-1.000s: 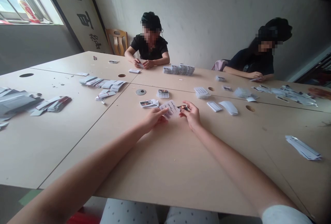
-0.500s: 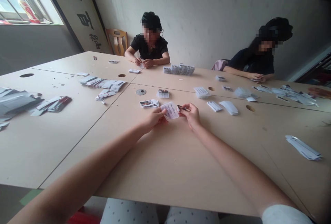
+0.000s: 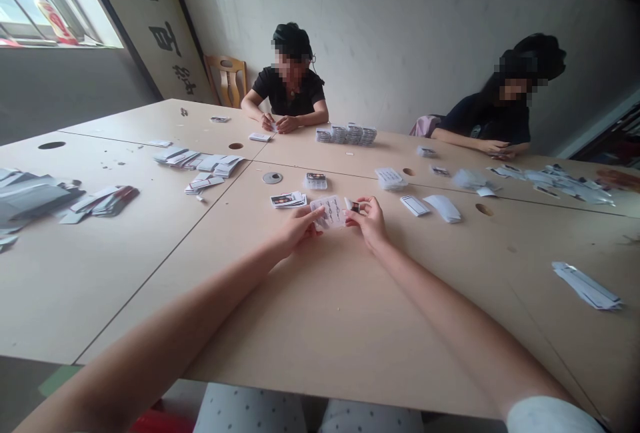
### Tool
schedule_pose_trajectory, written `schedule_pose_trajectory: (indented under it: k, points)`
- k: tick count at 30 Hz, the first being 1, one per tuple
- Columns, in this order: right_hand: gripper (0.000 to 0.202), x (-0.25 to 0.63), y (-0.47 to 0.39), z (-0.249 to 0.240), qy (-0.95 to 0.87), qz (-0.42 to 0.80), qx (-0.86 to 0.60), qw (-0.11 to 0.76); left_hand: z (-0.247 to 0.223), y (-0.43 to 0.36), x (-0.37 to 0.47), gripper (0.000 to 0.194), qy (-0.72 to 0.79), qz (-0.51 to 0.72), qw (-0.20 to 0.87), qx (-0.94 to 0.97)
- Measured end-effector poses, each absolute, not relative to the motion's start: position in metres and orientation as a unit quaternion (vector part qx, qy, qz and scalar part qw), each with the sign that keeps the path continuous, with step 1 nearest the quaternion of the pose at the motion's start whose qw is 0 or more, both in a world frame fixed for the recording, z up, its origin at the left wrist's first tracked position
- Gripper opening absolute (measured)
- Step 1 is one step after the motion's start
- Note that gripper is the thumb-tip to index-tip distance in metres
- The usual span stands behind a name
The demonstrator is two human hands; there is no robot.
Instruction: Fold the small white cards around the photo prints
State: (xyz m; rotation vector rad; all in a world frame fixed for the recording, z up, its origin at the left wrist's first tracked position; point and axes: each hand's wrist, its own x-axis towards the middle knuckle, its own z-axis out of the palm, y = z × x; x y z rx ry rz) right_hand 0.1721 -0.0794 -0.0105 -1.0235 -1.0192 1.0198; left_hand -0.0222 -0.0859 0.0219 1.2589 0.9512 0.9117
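Observation:
My left hand grips the left edge of a small clear plastic case with rows of dark, thin items inside, tilted up above the table. At the case's right edge, my right hand pinches a small printed card, dark with a white part. Whether these fingers also press on the case I cannot tell. Just behind my left hand lies a stack of printed cards. Beyond it stand a few similar cases in a short pile, the top one bearing a dark printed card.
More clear cases and white cards lie right of my hands. Folded paper sleeves spread on the left. Stacked cases stand at the back. Two co-workers sit across the table. Cable holes pierce the tabletop.
The small card in my right hand has turned, now showing more of its white part. The case has tilted slightly, and its rows show more clearly. Both arms stay nearly still.

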Motion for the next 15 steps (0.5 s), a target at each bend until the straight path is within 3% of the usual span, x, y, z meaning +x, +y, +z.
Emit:
schedule_pose_trajectory:
  k: [5, 8, 15]
  points:
    - [0.058, 0.1711, -0.0825, -0.0069, -0.452, 0.450, -0.450, 0.625, 0.0292, -0.0878, -0.0237, 0.036, 0.429, 0.432, 0.519, 0.600]
    - [0.051, 0.1706, -0.0839, -0.0036, -0.460, 0.456, -0.452, 0.613, 0.0317, -0.0884, -0.0237, 0.033, 0.423, 0.471, 0.503, 0.588]
    - [0.029, 0.1719, -0.0839, -0.0012, -0.459, 0.485, -0.437, 0.602, 0.0314, -0.0921, -0.0181, 0.023, 0.360, 0.499, 0.650, 0.447]
